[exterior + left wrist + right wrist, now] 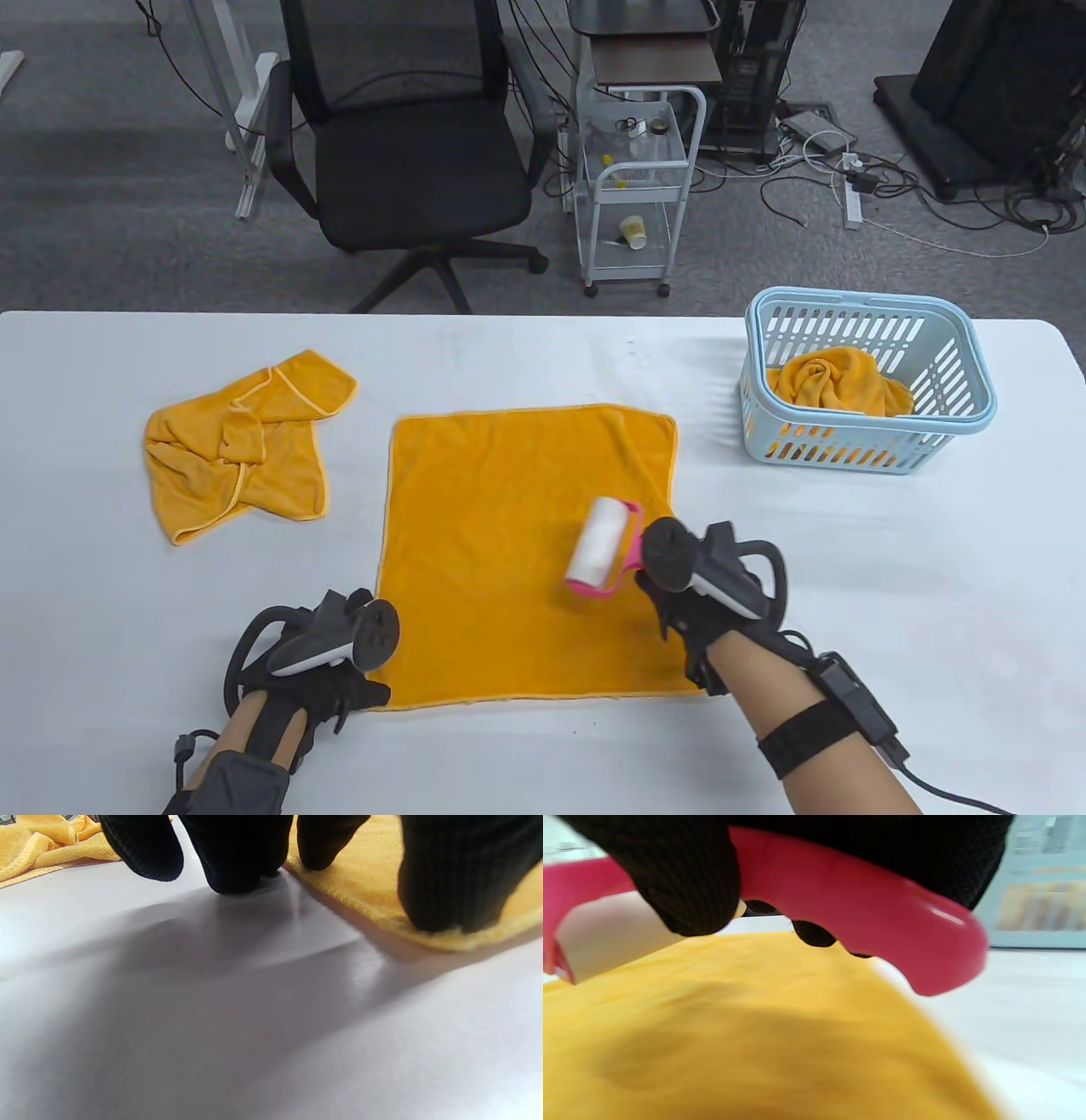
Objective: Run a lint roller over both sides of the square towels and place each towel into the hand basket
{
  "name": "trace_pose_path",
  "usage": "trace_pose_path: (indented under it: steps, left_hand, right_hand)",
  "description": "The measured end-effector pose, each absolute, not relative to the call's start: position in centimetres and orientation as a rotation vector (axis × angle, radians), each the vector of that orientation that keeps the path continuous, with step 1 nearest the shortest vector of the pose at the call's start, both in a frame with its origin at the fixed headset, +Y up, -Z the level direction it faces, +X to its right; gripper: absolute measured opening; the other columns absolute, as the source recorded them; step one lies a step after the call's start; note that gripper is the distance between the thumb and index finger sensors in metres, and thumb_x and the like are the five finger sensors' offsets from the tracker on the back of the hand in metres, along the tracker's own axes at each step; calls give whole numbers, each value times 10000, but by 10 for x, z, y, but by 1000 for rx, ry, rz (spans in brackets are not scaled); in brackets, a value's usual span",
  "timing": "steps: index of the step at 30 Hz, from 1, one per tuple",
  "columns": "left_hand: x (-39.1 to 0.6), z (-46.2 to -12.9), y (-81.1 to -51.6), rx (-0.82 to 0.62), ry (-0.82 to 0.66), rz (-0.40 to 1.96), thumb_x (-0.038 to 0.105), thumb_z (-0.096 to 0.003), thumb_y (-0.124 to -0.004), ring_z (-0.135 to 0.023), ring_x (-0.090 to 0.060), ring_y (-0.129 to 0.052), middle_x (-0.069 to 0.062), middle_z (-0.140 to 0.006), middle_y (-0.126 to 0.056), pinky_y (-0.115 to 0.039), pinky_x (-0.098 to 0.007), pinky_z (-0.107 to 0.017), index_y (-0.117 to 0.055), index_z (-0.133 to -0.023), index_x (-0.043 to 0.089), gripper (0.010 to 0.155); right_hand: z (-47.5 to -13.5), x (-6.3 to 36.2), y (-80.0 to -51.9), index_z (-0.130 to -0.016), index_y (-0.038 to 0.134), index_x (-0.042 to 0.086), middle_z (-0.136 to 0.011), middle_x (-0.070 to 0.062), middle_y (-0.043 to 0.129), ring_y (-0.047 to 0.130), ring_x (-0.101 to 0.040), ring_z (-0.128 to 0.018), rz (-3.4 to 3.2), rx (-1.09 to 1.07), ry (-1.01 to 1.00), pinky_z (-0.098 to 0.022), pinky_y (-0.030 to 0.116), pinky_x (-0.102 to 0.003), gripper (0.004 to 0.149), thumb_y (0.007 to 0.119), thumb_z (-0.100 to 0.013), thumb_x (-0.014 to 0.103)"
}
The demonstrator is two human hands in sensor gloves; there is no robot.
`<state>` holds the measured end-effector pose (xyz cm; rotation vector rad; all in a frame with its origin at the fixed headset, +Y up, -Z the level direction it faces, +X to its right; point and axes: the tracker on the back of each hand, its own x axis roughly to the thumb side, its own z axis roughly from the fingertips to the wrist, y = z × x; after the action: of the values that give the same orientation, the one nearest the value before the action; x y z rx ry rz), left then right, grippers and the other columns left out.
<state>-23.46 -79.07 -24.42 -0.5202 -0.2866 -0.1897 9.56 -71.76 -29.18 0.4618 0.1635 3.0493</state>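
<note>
Rolling step: we judge one face of the spread orange towel is being worked on the white table.
Spread towel: flat and square at the table's middle; we expect soft, light cloth that slides and bunches unless pinned, best lifted by a corner or hem.
Hand basket: pale blue, far right, one crumpled orange towel inside; likely light and rigid.
Waiting towel: rumpled at the left, apart from the spread one.
Lint roller: on the spread towel's right part; our right hand is clenched round its pink handle.
Left hand: released, straight fingertips pressing the near-left hem.
</note>
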Motion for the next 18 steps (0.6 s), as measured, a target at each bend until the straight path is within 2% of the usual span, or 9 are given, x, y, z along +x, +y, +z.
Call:
trace_pose_path:
  steps: [3,9,14,18]
  left_hand:
    - [-235,-244,-791,-521,-286,-184,634,-340,-857,-1062,-359,-626,-65,-1219,-410,-551,-670,-752,-467,-1077,316,892]
    - [-236,-244,-791,-521,-284,-179,634,-340,-859,-1062,-358,-623,-63,-1219,-408,-548,-672,-753,-469,-1077,315,893]
    - [-236,-245,-791,-521,-286,-177,633,-339,-861,-1062,-358,-626,-64,-1219,-410,-546,-675,-752,-474,-1076,316,891]
    - [-236,-245,-791,-520,-286,-182,634,-339,-861,-1062,-359,-628,-63,-1219,-413,-547,-674,-752,-474,-1077,315,892]
  right_hand:
    - [-276,30,-726,-988,748,183,-881,-144,890,961,-396,-749,3010,715,204,-495,844,-560,589,876,-472,438]
    - [-260,-24,-747,-984,752,194,-877,-133,895,966,-387,-745,3022,914,267,-498,842,-558,588,879,-466,441]
    - [-263,-11,-756,-986,752,213,-867,-118,908,976,-374,-733,3126,923,298,-502,838,-562,591,886,-457,438]
    - [-269,31,-745,-991,753,205,-854,-120,920,967,-397,-726,3218,778,503,-516,810,-598,595,921,-453,396]
